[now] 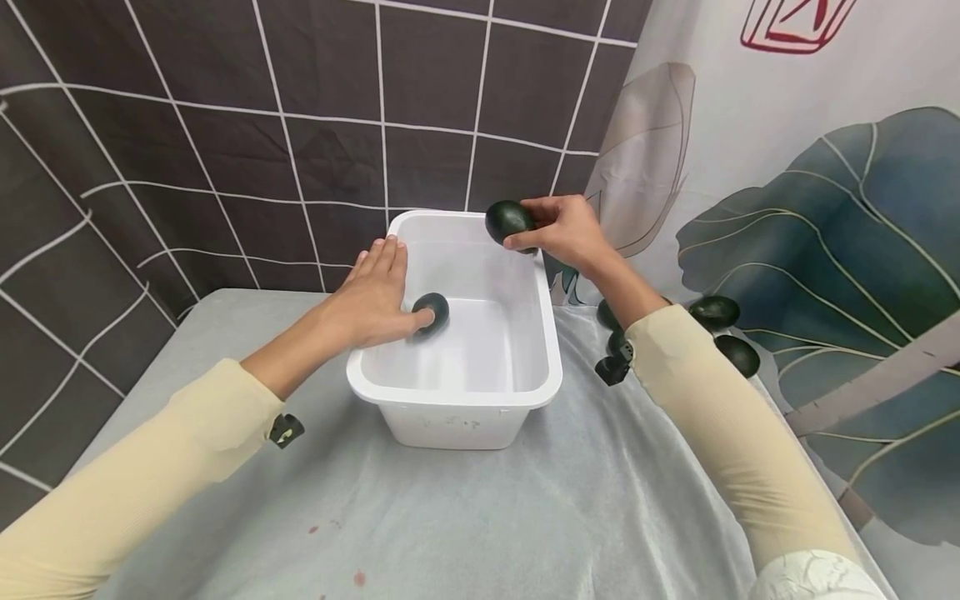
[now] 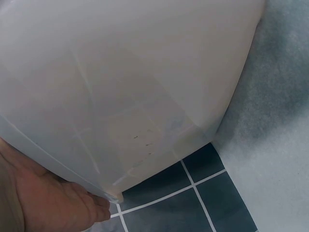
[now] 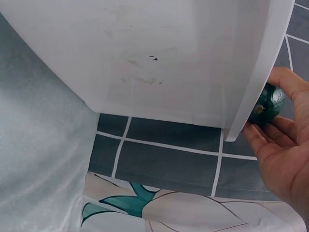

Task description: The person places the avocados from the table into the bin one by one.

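A white plastic basin (image 1: 456,398) stands on the cloth-covered table. My left hand (image 1: 372,300) rests along its left rim with straight fingers, the thumb reaching over the inside. One dark green avocado (image 1: 432,312) lies in the basin, partly behind that thumb in the head view; whether they touch I cannot tell. My right hand (image 1: 564,232) pinches another avocado (image 1: 508,221) between thumb and fingers at the basin's far right corner. In the right wrist view, this avocado (image 3: 271,104) shows its pale stem scar beside the rim. The left wrist view holds mostly the basin's outer wall (image 2: 140,92).
Right of the basin, several more avocados (image 1: 714,312) lie on the grey cloth (image 1: 450,517), some partly hidden by my right forearm. A dark curtain with white grid lines (image 1: 322,158) hangs behind the table. A leaf-patterned white curtain (image 1: 720,158) hangs at the right.
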`<action>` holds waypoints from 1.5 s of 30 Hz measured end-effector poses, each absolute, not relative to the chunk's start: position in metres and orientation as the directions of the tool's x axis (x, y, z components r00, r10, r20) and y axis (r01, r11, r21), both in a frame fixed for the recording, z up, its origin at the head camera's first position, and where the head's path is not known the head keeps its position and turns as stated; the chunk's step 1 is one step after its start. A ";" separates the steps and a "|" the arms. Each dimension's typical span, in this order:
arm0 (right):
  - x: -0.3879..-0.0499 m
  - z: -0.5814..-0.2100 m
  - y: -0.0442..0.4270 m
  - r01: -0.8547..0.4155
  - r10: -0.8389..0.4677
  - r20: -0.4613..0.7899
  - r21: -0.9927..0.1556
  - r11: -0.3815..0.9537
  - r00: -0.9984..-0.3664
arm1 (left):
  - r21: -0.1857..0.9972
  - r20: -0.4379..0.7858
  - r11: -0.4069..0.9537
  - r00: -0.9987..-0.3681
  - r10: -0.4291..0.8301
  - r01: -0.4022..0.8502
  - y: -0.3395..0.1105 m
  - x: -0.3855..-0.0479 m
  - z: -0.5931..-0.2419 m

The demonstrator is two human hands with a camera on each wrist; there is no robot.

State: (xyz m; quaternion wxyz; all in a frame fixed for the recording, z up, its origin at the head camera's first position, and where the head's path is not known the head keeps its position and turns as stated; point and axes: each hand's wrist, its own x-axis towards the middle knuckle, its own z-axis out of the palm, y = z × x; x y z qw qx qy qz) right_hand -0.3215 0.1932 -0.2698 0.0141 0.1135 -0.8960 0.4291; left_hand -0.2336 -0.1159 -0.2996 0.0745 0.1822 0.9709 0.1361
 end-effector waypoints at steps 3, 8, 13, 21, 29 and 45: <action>-0.323 -0.271 0.193 -0.220 -0.194 0.131 -0.794 0.567 -0.972 | 0.290 -0.094 0.897 -0.922 0.375 0.335 -0.116 -0.234 -0.299; -0.322 -0.270 0.195 -0.214 -0.194 0.129 -0.826 0.522 -0.972 | 0.288 -0.088 0.895 -0.921 0.379 0.341 -0.115 -0.233 -0.298; -0.321 -0.270 0.198 -0.193 -0.179 0.116 -0.836 0.514 -0.977 | 0.288 -0.084 0.894 -0.921 0.381 0.344 -0.115 -0.233 -0.298; -0.321 -0.270 0.200 -0.181 -0.165 0.113 -0.848 0.498 -0.980 | 0.288 -0.090 0.895 -0.921 0.379 0.340 -0.116 -0.232 -0.297; -0.320 -0.271 0.207 -0.167 -0.148 0.105 -0.846 0.506 -0.983 | 0.283 -0.098 0.897 -0.920 0.379 0.340 -0.117 -0.232 -0.298; -0.310 -0.278 0.223 -0.175 -0.142 0.118 -0.843 0.508 -0.983 | 0.281 -0.099 0.897 -0.919 0.382 0.342 -0.115 -0.233 -0.300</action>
